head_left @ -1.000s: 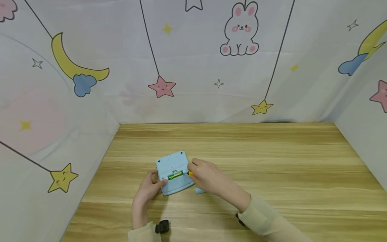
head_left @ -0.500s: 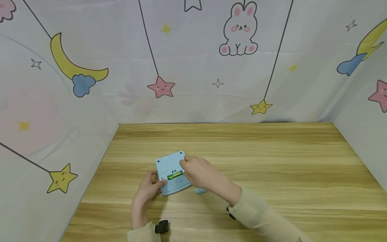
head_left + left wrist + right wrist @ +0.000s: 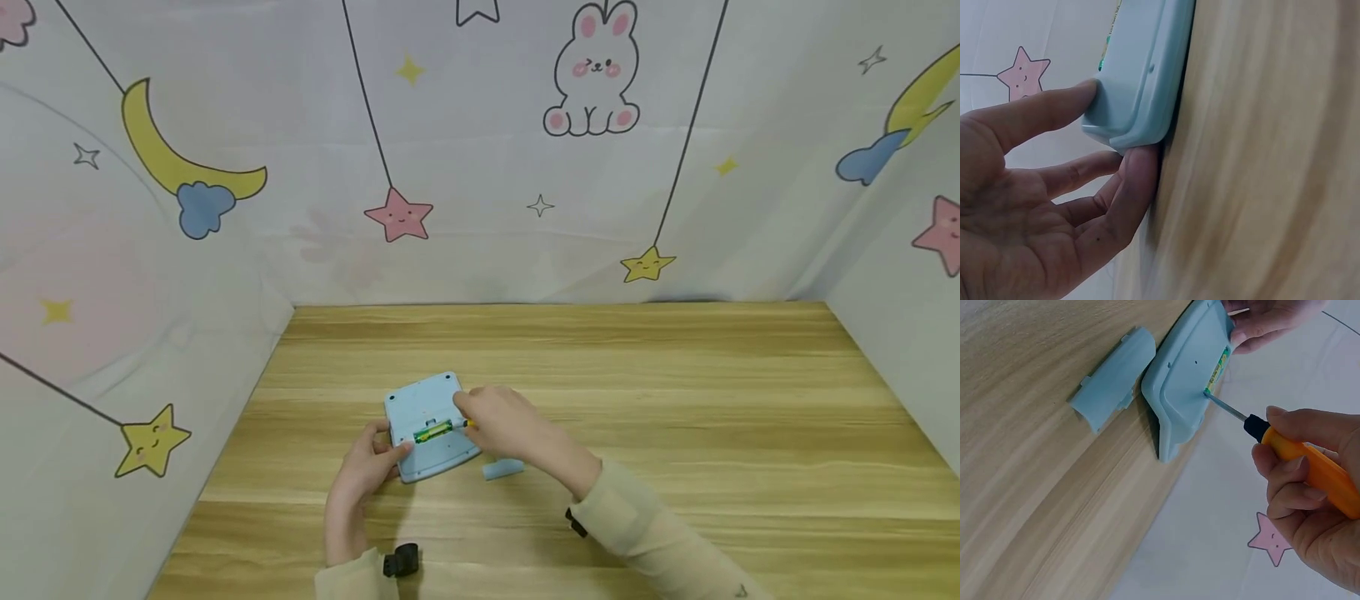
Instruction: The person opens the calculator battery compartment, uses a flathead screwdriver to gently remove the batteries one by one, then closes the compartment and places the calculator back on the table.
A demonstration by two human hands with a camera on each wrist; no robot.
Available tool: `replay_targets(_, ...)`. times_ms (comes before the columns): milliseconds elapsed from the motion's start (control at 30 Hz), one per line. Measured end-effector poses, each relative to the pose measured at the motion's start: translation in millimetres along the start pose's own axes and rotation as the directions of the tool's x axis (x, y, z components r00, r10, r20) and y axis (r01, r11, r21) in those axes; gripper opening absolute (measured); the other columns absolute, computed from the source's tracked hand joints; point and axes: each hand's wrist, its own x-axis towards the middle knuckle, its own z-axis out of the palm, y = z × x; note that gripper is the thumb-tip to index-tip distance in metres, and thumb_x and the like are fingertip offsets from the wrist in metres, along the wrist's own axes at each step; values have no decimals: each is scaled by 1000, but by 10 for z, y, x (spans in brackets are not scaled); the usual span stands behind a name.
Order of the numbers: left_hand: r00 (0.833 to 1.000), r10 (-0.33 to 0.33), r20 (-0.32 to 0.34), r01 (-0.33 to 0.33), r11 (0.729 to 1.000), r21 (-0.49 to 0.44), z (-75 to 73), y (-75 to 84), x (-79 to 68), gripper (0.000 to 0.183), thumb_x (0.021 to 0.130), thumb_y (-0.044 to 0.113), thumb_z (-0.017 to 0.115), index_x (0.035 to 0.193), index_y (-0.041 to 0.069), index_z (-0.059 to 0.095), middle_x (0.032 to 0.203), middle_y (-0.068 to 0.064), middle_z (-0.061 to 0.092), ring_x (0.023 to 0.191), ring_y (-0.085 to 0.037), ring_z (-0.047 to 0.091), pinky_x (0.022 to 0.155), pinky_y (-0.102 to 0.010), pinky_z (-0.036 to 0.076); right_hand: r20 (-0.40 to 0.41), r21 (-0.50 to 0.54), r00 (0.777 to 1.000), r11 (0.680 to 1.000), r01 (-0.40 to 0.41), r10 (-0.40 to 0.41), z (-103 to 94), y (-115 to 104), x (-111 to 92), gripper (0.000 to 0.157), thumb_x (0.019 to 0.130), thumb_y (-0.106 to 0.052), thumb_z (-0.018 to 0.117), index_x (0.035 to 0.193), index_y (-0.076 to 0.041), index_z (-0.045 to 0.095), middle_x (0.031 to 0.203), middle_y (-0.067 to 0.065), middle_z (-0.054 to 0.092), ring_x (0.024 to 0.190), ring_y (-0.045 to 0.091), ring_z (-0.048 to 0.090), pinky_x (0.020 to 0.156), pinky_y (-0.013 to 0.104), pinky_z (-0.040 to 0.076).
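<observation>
A light-blue device (image 3: 422, 400), shaped like a calculator, lies with its back up on the table. A green and yellow battery (image 3: 433, 432) sits in its open compartment. My left hand (image 3: 366, 464) holds the near left edge, thumb on the back and fingers at the side. Over the right side, my right hand (image 3: 512, 423) grips a screwdriver (image 3: 1284, 447) with an orange and black handle. In the right wrist view, its metal tip meets the compartment's end beside the battery; whether it touches the battery I cannot tell. The device's front is hidden.
A curved light-blue battery cover (image 3: 502, 469) with small tabs lies loose just right of the device, below my right hand. The wood-grain table (image 3: 712, 400) meets a white printed cloth (image 3: 480, 258) at the back and sides.
My right hand with the screwdriver moved left over the device, then drew slightly back right. More of the battery cover shows now. My left hand and the device stay nearly still.
</observation>
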Motion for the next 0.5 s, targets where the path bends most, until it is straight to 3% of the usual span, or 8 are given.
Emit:
replay_targets(233, 1000, -7, -2, 7, 1000, -21, 20, -6, 30, 51, 91, 12, 65, 134, -2, 42, 97, -19, 54, 76, -17, 59, 67, -28, 55, 22, 111, 1000, 994, -24, 22, -12, 129, 3, 20, 84, -12, 71, 77, -12, 52, 65, -5, 48, 57, 6, 36, 51, 17, 31)
replay_targets(500, 1000, -6, -15, 6, 1000, -14, 26, 24, 19, 49, 90, 10, 65, 132, -3, 44, 93, -17, 54, 74, -17, 58, 66, -28, 54, -15, 321, 998, 946, -48, 56, 64, 393, -37, 24, 82, -13, 74, 73, -12, 51, 67, -6, 47, 63, 8, 40, 58, 19, 33)
